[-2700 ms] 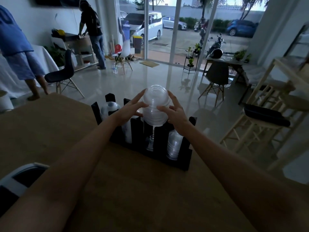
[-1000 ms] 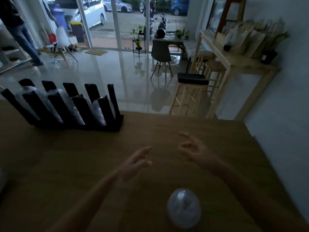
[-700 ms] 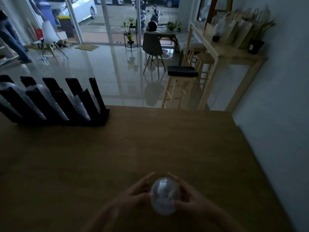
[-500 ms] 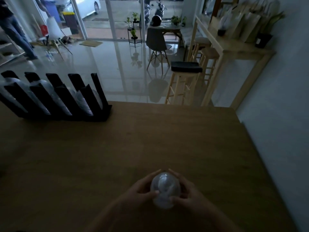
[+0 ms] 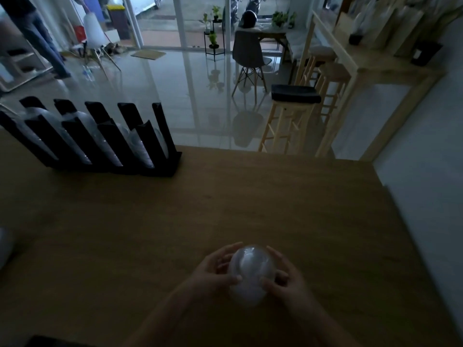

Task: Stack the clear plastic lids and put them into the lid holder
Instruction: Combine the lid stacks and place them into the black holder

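A stack of clear dome lids (image 5: 251,272) stands on the wooden table (image 5: 275,201) near its front edge. My left hand (image 5: 216,269) grips the stack's left side and my right hand (image 5: 284,278) grips its right side. The black lid holder (image 5: 105,141) stands at the table's far left edge, with stacks of clear lids lying in its slots. The room is dim, so single lids in the stack cannot be told apart.
A pale object (image 5: 5,249) shows at the left edge of the table. Beyond the far edge are wooden stools (image 5: 293,116), a grey chair (image 5: 248,56) and a wooden counter (image 5: 375,61). A person's legs (image 5: 42,41) stand at the far left.
Earlier both hands held a lid stack over the holder. They then drew back toward me, reached for a stack near the table's front edge and closed on it.
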A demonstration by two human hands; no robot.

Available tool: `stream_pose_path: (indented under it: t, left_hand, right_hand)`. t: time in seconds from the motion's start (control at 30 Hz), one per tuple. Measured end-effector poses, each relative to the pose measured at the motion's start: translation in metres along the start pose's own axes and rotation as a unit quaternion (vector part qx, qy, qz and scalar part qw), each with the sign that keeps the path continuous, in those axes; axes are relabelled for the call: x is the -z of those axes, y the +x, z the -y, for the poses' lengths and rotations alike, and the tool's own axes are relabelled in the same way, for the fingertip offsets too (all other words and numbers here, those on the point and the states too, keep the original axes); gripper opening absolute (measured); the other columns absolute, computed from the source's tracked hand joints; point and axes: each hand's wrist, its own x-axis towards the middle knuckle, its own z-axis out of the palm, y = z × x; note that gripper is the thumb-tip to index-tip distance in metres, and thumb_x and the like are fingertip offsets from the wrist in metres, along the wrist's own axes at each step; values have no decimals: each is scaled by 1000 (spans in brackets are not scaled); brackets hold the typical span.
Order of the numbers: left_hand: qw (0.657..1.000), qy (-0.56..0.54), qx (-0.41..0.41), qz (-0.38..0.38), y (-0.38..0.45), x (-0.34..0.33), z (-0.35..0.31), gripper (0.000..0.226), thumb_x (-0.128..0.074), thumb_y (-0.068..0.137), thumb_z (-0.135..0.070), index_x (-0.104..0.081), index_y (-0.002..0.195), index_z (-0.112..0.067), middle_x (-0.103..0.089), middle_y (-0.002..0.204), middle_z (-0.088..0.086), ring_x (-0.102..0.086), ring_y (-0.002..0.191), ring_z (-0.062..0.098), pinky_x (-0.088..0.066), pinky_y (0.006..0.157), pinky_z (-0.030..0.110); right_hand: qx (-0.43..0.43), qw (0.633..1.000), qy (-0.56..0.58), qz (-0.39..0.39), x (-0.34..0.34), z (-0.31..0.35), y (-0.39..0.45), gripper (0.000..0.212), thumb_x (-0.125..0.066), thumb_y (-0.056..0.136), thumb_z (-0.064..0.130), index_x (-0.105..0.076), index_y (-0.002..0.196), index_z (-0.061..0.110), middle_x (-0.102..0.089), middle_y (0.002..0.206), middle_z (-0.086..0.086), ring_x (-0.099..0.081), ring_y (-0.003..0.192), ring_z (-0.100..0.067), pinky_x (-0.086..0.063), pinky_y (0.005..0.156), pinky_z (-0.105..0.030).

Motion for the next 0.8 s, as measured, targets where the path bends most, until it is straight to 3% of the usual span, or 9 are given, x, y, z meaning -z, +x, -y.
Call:
stream_pose_path:
  t: [0.13, 0.33, 0.43, 0.53, 0.7, 0.8]
  left_hand:
    - [1000, 1, -7, -28, -2, 13, -2, 82, -74, 58, 11, -49, 133, -11, -65, 121, 14, -65, 109, 21, -55, 86, 37]
    - [998, -25, 3, -58, -6, 44, -1, 90, -77, 54, 13, -49, 135, -11, -69, 118, 14, -64, 113, 28, -55, 90, 42]
    - [997, -57, 21, -38, -6, 65, -12, 90, -86, 50, 8, -55, 131, -16, -69, 119, 11, -64, 113, 28, -56, 84, 40]
    - [998, -62, 23, 0, -8, 86, -27, 87, -88, 53, 5, -55, 131, -16, -64, 128, 13, -59, 120, 29, -52, 94, 46]
    - [998, -55, 11, -2, -15, 120, -58, 79, -82, 60, 9, -58, 129, -20, -65, 126, 9, -62, 116, 26, -57, 85, 41]
    - [999, -14, -26, -28, -19, 140, -92, 80, -73, 65, 15, -51, 135, -17, -62, 130, 11, -62, 116, 27, -56, 89, 44]
  right_hand:
    - [-4, 1000, -14, 1, -14, 3, 14, 90, -96, 49, 17, -57, 129, 35, -72, 115, -13, -69, 106, -30, -59, 81, -45]
    - [-38, 997, -56, 38, -39, 17, 33, 95, -93, 48, 6, -54, 131, 31, -62, 125, -15, -67, 109, -28, -59, 80, -40]
    - [-64, 995, -60, 47, -54, 23, 41, 89, -86, 55, -7, -54, 130, 30, -64, 121, -16, -70, 102, -27, -59, 77, -39]
    - [-75, 994, -55, 51, -72, 30, 49, 87, -86, 55, -9, -56, 127, 30, -66, 118, -20, -69, 102, -32, -59, 79, -45]
    - [-54, 996, -34, 57, -109, 47, 70, 85, -89, 51, -4, -60, 122, 33, -58, 123, -20, -69, 100, -32, -59, 73, -40]
    - [2, 996, -65, 60, -134, 73, 88, 85, -91, 50, 0, -60, 122, 33, -58, 123, -17, -72, 95, -24, -59, 69, -36]
